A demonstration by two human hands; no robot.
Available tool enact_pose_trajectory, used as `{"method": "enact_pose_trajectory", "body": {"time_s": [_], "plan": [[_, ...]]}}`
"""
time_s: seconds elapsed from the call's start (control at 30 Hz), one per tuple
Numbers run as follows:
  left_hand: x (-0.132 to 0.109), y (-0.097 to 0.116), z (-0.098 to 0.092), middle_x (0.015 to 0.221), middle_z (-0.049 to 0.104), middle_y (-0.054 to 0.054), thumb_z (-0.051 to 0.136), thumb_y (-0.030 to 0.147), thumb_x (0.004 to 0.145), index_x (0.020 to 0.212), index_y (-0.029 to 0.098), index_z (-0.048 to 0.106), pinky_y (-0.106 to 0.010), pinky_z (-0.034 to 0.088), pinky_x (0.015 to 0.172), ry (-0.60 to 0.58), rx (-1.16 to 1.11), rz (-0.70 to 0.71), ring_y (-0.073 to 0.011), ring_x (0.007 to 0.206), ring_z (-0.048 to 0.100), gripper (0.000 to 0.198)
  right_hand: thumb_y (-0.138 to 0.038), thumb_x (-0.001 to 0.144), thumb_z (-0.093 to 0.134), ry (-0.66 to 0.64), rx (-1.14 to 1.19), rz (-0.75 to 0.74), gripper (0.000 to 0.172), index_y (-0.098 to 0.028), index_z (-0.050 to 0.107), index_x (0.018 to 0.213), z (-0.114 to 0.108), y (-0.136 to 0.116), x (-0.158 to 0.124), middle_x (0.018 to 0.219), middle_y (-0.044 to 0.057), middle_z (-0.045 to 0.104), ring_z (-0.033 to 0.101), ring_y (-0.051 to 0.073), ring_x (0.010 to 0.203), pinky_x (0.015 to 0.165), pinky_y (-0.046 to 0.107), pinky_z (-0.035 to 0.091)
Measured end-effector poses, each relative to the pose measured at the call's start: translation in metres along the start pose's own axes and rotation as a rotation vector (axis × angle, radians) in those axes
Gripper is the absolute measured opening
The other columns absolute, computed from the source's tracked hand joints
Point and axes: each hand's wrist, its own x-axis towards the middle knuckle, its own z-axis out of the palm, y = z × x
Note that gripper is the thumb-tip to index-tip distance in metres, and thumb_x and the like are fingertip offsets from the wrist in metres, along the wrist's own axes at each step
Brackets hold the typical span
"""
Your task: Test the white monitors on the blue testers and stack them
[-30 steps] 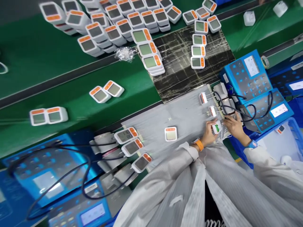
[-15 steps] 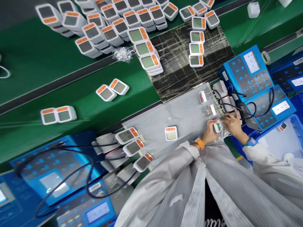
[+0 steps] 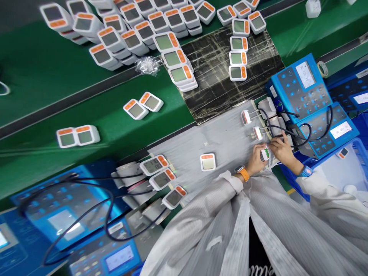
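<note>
My left hand is closed around a small white device with a green patch showing on it. My right hand has its fingers pinched at the far side of the same device, right by the black cables that run from a blue tester. Two more white devices with orange ends stand plugged in just beyond my hands. A single white monitor with an orange strip lies on the grey mat to my left.
Many white-and-orange monitors crowd the green conveyor, and two pairs lie on its near lane. Three monitors are cabled to a second blue tester at lower left. A blue bin sits at right.
The loose pairs on the green belt have drifted right. My hands stay on the small device, turning it slightly so less of its green patch shows.
</note>
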Motion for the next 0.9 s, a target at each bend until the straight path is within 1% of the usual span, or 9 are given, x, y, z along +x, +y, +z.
{"method": "enact_pose_trajectory", "body": {"time_s": [0.07, 0.13, 0.23, 0.3, 0.43, 0.57, 0.67, 0.8, 0.9], "plan": [[0.0, 0.001, -0.002, 0.144, 0.055, -0.015, 0.078, 0.007, 0.08, 0.136, 0.022, 0.047, -0.056, 0.055, 0.114, 0.012, -0.012, 0.014, -0.0314, 0.14, 0.057, 0.065, -0.016, 0.107, 0.049, 0.01, 0.05, -0.022, 0.029, -0.02, 0.078, 0.112, -0.001, 0.006, -0.006, 0.103, 0.007, 0.08, 0.067, 0.023, 0.119, 0.137, 0.064, 0.013], [0.0, 0.001, -0.003, 0.144, 0.055, -0.016, 0.078, 0.008, 0.082, 0.135, 0.022, 0.046, -0.054, 0.056, 0.112, 0.027, -0.031, 0.036, -0.0309, 0.14, 0.058, 0.064, -0.018, 0.107, 0.052, 0.007, 0.088, -0.074, 0.027, -0.021, 0.078, 0.106, -0.002, 0.012, -0.013, 0.109, 0.007, 0.081, 0.067, 0.023, 0.125, 0.136, 0.065, 0.018], [0.0, 0.001, -0.004, 0.144, 0.056, -0.016, 0.078, 0.007, 0.08, 0.136, 0.022, 0.045, -0.056, 0.056, 0.112, 0.035, -0.009, 0.059, -0.0306, 0.138, 0.06, 0.066, -0.019, 0.106, 0.055, -0.027, 0.123, -0.133, 0.026, -0.024, 0.08, 0.1, -0.002, 0.018, -0.02, 0.119, 0.007, 0.081, 0.064, 0.025, 0.134, 0.135, 0.067, 0.02], [0.001, 0.002, -0.004, 0.143, 0.057, -0.015, 0.077, 0.004, 0.078, 0.136, 0.023, 0.045, -0.057, 0.055, 0.113, 0.034, 0.02, 0.067, -0.0307, 0.137, 0.061, 0.069, -0.018, 0.106, 0.055, -0.033, 0.122, -0.134, 0.027, -0.024, 0.081, 0.101, -0.002, 0.019, -0.022, 0.121, 0.008, 0.081, 0.063, 0.026, 0.136, 0.134, 0.069, 0.02], [0.002, 0.004, -0.004, 0.143, 0.057, -0.015, 0.077, 0.002, 0.077, 0.137, 0.023, 0.045, -0.057, 0.057, 0.112, 0.047, 0.022, 0.085, -0.0308, 0.136, 0.061, 0.071, -0.017, 0.106, 0.052, -0.02, 0.107, -0.137, 0.029, -0.023, 0.081, 0.105, 0.0, 0.017, -0.02, 0.119, 0.009, 0.081, 0.064, 0.026, 0.134, 0.135, 0.069, 0.017], [0.002, 0.005, -0.005, 0.141, 0.058, -0.014, 0.079, 0.006, 0.079, 0.135, 0.023, 0.048, -0.057, 0.056, 0.113, 0.033, 0.045, 0.041, -0.0305, 0.136, 0.062, 0.065, -0.015, 0.105, 0.052, -0.031, 0.117, -0.126, 0.03, -0.023, 0.081, 0.105, 0.0, 0.014, -0.019, 0.117, 0.008, 0.081, 0.064, 0.025, 0.133, 0.136, 0.067, 0.013], [0.002, 0.005, -0.004, 0.141, 0.059, -0.014, 0.081, 0.009, 0.08, 0.133, 0.022, 0.05, -0.057, 0.056, 0.114, 0.025, 0.044, 0.017, -0.0305, 0.136, 0.062, 0.063, -0.016, 0.104, 0.054, -0.05, 0.135, -0.109, 0.029, -0.025, 0.081, 0.102, -0.002, 0.013, -0.018, 0.115, 0.008, 0.081, 0.064, 0.026, 0.132, 0.137, 0.067, 0.011], [0.002, 0.007, -0.001, 0.141, 0.059, -0.014, 0.08, 0.007, 0.079, 0.134, 0.022, 0.05, -0.057, 0.055, 0.116, 0.018, 0.028, -0.002, -0.0307, 0.137, 0.061, 0.064, -0.015, 0.103, 0.053, -0.046, 0.144, -0.107, 0.029, -0.022, 0.08, 0.096, -0.004, 0.01, -0.015, 0.114, 0.009, 0.081, 0.064, 0.027, 0.133, 0.137, 0.068, 0.006], [0.004, 0.012, 0.003, 0.141, 0.06, -0.014, 0.077, 0.005, 0.078, 0.135, 0.022, 0.051, -0.056, 0.056, 0.116, 0.018, 0.051, -0.035, -0.0308, 0.138, 0.061, 0.065, -0.013, 0.102, 0.049, -0.068, 0.152, -0.085, 0.032, -0.022, 0.079, 0.094, -0.005, 0.006, -0.013, 0.113, 0.01, 0.081, 0.063, 0.027, 0.133, 0.137, 0.067, 0.009]]}}
